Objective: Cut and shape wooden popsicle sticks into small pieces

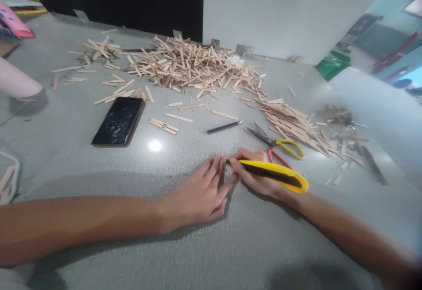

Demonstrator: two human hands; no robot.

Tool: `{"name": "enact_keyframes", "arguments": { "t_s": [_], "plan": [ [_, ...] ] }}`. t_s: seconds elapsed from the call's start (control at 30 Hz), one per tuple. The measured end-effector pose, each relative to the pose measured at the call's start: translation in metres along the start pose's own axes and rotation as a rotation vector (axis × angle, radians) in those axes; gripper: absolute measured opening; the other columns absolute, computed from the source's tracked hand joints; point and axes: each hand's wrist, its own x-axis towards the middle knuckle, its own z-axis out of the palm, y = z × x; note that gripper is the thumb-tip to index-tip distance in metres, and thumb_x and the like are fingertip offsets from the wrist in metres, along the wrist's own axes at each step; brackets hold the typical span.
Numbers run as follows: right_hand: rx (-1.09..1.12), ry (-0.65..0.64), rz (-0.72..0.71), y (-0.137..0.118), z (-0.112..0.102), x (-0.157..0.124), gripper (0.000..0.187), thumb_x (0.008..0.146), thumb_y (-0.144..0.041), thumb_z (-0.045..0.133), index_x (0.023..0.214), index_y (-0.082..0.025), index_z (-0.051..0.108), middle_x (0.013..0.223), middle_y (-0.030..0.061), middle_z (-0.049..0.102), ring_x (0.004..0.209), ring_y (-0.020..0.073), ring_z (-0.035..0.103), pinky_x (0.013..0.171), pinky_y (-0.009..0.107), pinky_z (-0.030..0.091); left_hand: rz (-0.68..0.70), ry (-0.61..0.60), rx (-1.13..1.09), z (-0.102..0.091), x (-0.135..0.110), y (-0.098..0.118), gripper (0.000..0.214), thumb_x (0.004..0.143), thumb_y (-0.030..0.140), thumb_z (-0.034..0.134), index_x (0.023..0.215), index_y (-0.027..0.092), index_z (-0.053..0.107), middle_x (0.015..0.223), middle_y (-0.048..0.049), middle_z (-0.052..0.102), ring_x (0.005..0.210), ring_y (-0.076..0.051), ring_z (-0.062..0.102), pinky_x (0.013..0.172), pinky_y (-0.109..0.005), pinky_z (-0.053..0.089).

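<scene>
My right hand (252, 173) is closed around a yellow and black utility knife (273, 174). The knife's tip points left, toward the fingertips of my left hand (206, 189). Those fingers press down on the table and pinch a small piece of wooden craft stick (230, 167), mostly hidden by both hands. Just beyond my hands lie a dark pen-like tool (224, 127) and scissors with yellow handles (276, 142). A red-handled tool (271, 155) is partly covered by my right hand.
A big heap of craft sticks (194, 68) spreads across the back of the grey table (132, 263). More sticks (293, 123) are bundled at the right. A phone (119, 121) lies left of centre. Pink rolls (18, 79) stand at the left, and a green bin (333, 64) is far right.
</scene>
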Motion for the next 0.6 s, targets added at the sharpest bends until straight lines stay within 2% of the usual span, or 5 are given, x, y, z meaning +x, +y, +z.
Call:
{"name": "enact_keyframes", "arguments": {
  "t_s": [0.23,0.37,0.47,0.53,0.6],
  "plan": [
    [0.013,-0.014,0.017,-0.007,-0.002,0.002,0.035,0.11,-0.042,0.059,0.085,-0.02,0.068,0.067,-0.0025,0.064,0.058,0.0122,0.056,0.059,0.026,0.043,-0.038,0.028,-0.118,0.003,-0.003,0.001,0.07,0.106,0.035,0.053,0.165,0.002,0.036,0.156,-0.0364,0.055,0.15,-0.051,0.05,0.122,-0.065,0.037],
    [0.011,-0.012,0.046,-0.008,-0.005,0.002,0.036,0.11,-0.042,0.058,0.083,-0.02,0.067,0.067,-0.0021,0.067,0.057,0.0129,0.058,0.061,0.027,0.045,-0.112,0.081,-0.313,-0.009,-0.001,-0.005,0.046,0.11,0.028,0.049,0.153,0.011,0.053,0.157,-0.0283,0.057,0.15,-0.044,0.052,0.118,-0.061,0.045],
    [0.002,-0.007,0.068,-0.009,-0.007,0.003,0.035,0.111,-0.039,0.057,0.082,-0.021,0.065,0.063,-0.0032,0.065,0.055,0.0131,0.059,0.057,0.027,0.044,-0.231,0.128,-0.637,-0.027,0.006,-0.023,0.03,0.113,0.022,0.043,0.132,0.018,0.065,0.135,-0.0161,0.073,0.129,-0.031,0.069,0.108,-0.051,0.056],
    [-0.017,0.003,0.075,-0.011,-0.008,0.004,0.033,0.11,-0.035,0.059,0.081,-0.022,0.064,0.063,-0.0032,0.066,0.055,0.0133,0.058,0.056,0.028,0.044,-0.427,0.239,-0.898,-0.04,0.012,-0.042,0.02,0.111,0.026,0.052,0.123,0.021,0.067,0.125,-0.0111,0.077,0.116,-0.028,0.074,0.103,-0.048,0.059],
    [-0.042,0.016,0.078,-0.013,-0.008,0.004,0.032,0.109,-0.032,0.061,0.079,-0.022,0.064,0.065,-0.0024,0.067,0.056,0.0138,0.058,0.057,0.029,0.043,-0.607,0.332,-1.302,-0.052,0.019,-0.065,0.018,0.11,0.028,0.058,0.125,0.019,0.064,0.125,-0.0124,0.078,0.11,-0.024,0.078,0.097,-0.041,0.063]
  ]
}}
